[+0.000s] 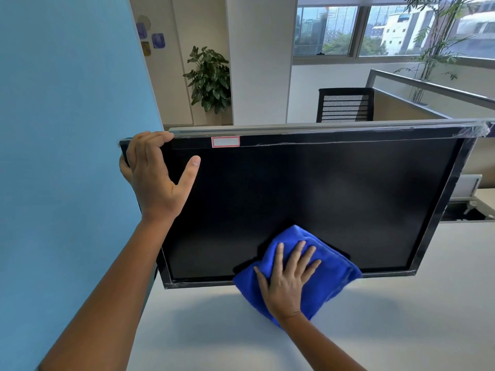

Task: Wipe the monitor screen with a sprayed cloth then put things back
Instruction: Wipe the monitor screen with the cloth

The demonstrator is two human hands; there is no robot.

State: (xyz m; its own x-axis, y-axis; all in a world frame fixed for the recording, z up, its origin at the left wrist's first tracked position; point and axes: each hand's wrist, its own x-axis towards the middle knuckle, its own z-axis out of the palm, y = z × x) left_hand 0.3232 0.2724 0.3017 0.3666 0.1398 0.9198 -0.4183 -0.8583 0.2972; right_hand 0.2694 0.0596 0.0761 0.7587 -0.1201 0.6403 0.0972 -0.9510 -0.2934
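Note:
A large black monitor (308, 194) stands on a white desk (375, 317), its screen dark and its frame wrapped in clear film. My left hand (154, 178) grips the monitor's top left corner, fingers over the top edge and thumb on the screen. A folded blue cloth (332, 274) lies flat against the lower middle of the screen and hangs past the bottom bezel. My right hand (288, 277) presses on the cloth with fingers spread. No spray bottle is in view.
A blue partition wall (67, 129) stands close on the left. Behind the monitor runs a low divider with a black mesh chair (345, 104) beyond it. A potted plant (210, 79) and windows are further back. Another desk lies at right.

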